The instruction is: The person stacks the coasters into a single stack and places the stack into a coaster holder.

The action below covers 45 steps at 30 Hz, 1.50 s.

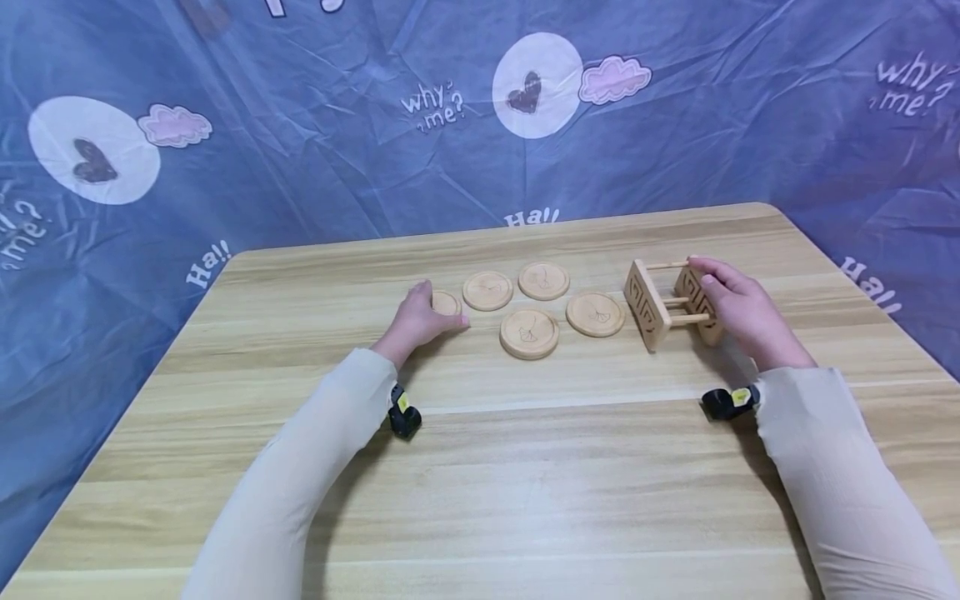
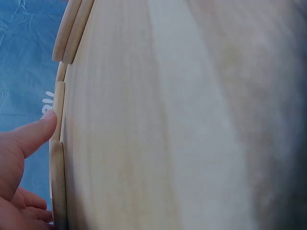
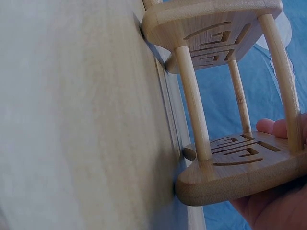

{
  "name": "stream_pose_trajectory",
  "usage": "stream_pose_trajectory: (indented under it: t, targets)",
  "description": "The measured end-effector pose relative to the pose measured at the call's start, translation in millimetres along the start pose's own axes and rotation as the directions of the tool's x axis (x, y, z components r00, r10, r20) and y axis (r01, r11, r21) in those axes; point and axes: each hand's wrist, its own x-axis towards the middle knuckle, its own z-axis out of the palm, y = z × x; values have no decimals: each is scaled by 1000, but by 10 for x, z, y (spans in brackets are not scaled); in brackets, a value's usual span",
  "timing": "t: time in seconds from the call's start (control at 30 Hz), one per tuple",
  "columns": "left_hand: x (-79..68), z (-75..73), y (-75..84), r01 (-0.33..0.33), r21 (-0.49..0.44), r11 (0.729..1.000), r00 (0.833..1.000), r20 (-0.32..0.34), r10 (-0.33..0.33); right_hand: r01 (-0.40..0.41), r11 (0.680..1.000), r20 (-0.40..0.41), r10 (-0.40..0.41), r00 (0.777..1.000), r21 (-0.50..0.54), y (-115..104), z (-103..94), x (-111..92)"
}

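My left hand (image 1: 422,317) curls round the leftmost round wooden coaster (image 1: 446,302), thumb at its near right side and fingers at its far left. That coaster (image 2: 58,187) lies flat, seen edge-on in the left wrist view. On the right, my right hand (image 1: 742,312) grips the right end panel of a wooden coaster holder (image 1: 652,304). The holder has two cut-out panels joined by rods (image 3: 194,103); in the right wrist view the fingers lie behind the lower panel (image 3: 249,167).
Between the hands lie more engraved coasters: a back left one (image 1: 487,291), a back middle one (image 1: 543,281), a front one (image 1: 528,334) and one beside the holder (image 1: 595,314). The wooden table (image 1: 525,483) ends at a blue printed cloth (image 1: 337,150) behind.
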Motion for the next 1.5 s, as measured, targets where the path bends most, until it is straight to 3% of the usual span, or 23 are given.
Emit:
stream_pose_trajectory:
  t: [0.43, 1.5]
  targets:
    - [18, 8, -15, 39, -4, 999, 999, -16, -39, 16, 1000, -6, -16, 1000, 11, 18, 7, 31]
    - [-8, -16, -15, 55, -62, 997, 998, -39, -58, 25, 1000, -12, -25, 1000, 10, 21, 18, 18]
